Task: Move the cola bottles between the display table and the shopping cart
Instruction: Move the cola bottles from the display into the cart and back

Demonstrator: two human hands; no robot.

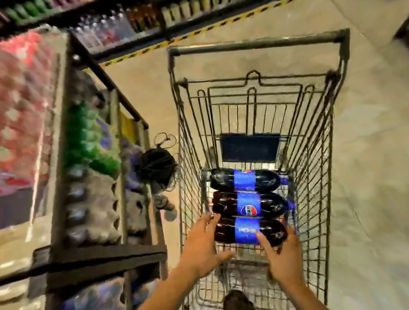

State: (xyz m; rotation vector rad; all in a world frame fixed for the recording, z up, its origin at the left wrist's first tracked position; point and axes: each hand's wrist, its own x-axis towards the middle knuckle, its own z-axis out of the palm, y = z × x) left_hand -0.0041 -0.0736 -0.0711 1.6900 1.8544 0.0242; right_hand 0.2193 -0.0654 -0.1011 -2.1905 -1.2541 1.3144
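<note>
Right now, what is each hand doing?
Left hand: open, fingers spread against the nearest cola bottle.
Right hand: fingers curled on that bottle's other end.

Shopping cart [329, 153] open above, far half free; display table [102, 258] crowds left.

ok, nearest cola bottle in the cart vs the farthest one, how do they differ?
The nearest cola bottle has the left hand and right hand on its two ends; the farthest cola bottle lies untouched. The farthest sits by the cart's dark panel, the nearest by the person. Both lie on their sides across the shopping cart, with blue labels.
</note>
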